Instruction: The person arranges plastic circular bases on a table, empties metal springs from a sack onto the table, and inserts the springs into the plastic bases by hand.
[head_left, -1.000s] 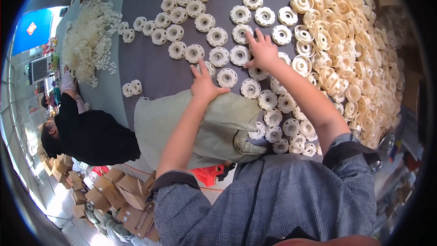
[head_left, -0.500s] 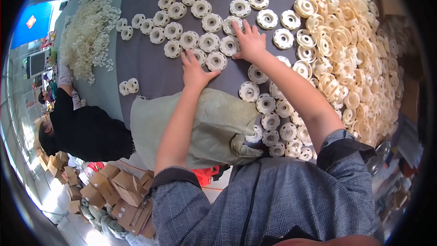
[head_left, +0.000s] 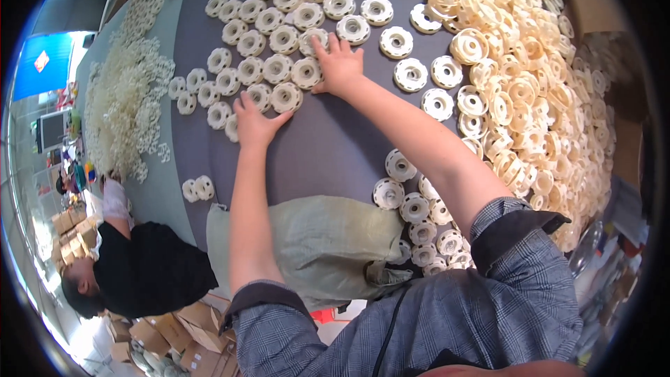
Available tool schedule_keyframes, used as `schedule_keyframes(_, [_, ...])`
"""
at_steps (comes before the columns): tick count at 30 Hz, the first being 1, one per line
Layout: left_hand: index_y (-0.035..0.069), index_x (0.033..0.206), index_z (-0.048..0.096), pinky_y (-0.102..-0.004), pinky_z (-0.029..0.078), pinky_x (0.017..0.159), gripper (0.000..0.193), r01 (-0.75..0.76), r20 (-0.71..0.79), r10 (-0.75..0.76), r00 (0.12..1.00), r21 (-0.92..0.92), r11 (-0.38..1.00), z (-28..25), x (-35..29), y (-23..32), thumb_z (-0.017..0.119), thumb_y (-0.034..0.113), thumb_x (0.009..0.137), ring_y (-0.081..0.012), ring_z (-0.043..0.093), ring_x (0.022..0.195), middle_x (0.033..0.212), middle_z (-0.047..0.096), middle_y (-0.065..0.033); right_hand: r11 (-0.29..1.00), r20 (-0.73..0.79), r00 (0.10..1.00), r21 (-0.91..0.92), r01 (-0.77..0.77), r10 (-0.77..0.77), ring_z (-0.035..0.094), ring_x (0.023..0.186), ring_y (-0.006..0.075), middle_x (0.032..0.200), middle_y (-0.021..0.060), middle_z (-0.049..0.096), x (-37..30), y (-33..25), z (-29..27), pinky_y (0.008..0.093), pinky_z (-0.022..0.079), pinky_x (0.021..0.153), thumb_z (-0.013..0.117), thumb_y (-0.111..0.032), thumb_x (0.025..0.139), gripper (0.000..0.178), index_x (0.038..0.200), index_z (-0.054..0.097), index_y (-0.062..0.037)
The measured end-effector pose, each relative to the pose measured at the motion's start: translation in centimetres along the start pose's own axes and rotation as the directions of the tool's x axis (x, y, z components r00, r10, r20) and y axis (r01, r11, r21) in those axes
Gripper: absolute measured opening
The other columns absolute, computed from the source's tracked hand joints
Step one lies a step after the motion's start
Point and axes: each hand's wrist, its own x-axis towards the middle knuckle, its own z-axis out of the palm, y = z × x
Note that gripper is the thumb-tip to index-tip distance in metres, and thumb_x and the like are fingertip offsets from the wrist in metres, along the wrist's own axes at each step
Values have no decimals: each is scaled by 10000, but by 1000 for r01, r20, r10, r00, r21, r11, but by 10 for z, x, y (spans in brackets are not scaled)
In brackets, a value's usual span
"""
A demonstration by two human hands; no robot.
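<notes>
Many round cream plastic parts with notched rims and centre holes lie flat on the grey table [head_left: 335,146]. My left hand [head_left: 257,124] has its fingers spread at the near edge of the group, its fingertips against a round part [head_left: 258,97]; its thumb points at another part [head_left: 285,98]. Further right, my right hand [head_left: 340,68] is also open, pressed to the group's right side. Its fingertips rest on one part [head_left: 313,42], and its thumb is beside another [head_left: 306,73]. Neither hand grips anything.
A tall heap of cream ring parts [head_left: 530,91] covers the right side. More round parts [head_left: 415,207] lie by my right forearm, near a pale green sack [head_left: 314,244]. At left are a pile of small translucent pieces [head_left: 125,105], a person in black [head_left: 153,265] and cardboard boxes [head_left: 167,331].
Both my hands have moved left across the table, and the group of round parts beside them has shifted left too. More of the grey surface shows between them and the sack.
</notes>
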Motion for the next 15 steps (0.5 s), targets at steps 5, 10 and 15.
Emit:
schedule_keyframes(5, [0,1179,430,-393,424,843,884,-198,-7,199,980,75,977,-5,9,52,783,460,512,-325,495,994,1112,458,-182,981,-168,978,126,146,-124,396,1136,301,1266,148,384,-55,52,-32,453,355,909,749,-394,595,891,1332,308,-159])
schedule_keyframes(10, [204,1305,354,-523,187,1022,950,-722,107,749,654,-208,660,30,21,158,791,440,496,-331,239,1264,1360,248,-167,1000,-255,967,4,3,-2,340,1197,327,1293,158,362,-114,134,-41,457,320,952,752,-339,598,863,1326,327,-158])
schedule_keyframes(15, [331,1276,397,-609,112,1015,932,-874,300,849,435,-87,478,74,55,208,775,511,443,-335,148,1314,1406,215,-110,996,-161,987,-83,-21,7,278,1259,314,1338,128,322,-118,163,-44,446,279,997,763,-340,586,887,1335,304,-219])
